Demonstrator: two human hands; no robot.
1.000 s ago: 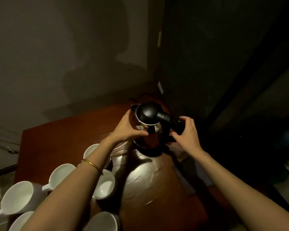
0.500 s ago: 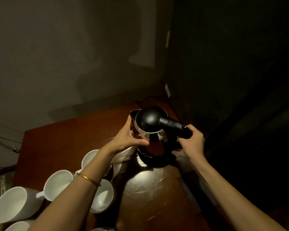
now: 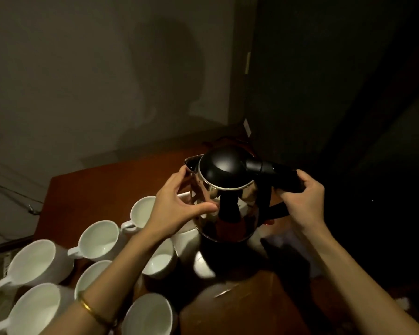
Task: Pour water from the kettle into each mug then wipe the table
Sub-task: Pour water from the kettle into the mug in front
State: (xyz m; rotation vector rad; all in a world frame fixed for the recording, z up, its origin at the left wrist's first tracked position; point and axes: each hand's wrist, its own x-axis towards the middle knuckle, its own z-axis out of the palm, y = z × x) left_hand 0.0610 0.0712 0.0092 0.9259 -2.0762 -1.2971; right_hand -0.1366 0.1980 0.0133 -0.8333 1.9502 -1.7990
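Observation:
A steel kettle [image 3: 230, 201] with a black lid and black handle is held over the brown table [image 3: 111, 184], spout pointing left. My right hand [image 3: 302, 197] grips the handle. My left hand [image 3: 177, 206] cups the kettle's left side, thumb across its front. Several white mugs stand at the lower left: one [image 3: 99, 238] behind my left forearm, another [image 3: 36, 262] farther left, one [image 3: 148, 313] at the bottom edge. My left arm hides parts of some mugs.
A grey wall rises behind the table. A dark cabinet or door fills the right side. A bright glare patch [image 3: 203, 264] lies on the table under the kettle. The room is dim.
The kettle has come up and nearer to me, and both hands rose with it. My right hand has closed more firmly around the handle.

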